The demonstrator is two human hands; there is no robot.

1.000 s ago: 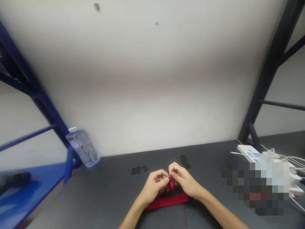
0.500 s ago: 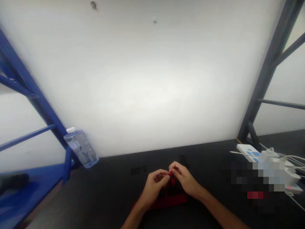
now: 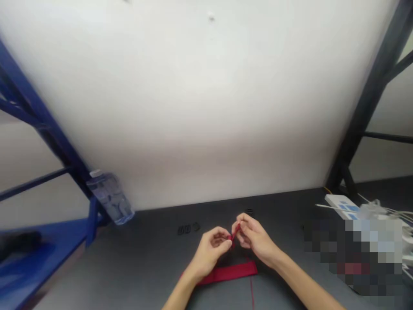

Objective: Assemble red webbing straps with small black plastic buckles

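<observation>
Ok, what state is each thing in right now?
Left hand: pinching the red strip
Right hand: pinching the red strip too
Red strip: raised off the table
Red band: laid out on the table
Black loops: lying loose, two groups
Bottle: cap on

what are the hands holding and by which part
The left hand and right hand pinch what looks like one narrow red strip between thumb and fingers, close together; whether either grips its very end is too small to tell.

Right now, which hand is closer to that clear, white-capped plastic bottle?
Left. The left hand is to the right of the bottle; the right hand is farther right, beyond the left.
</observation>
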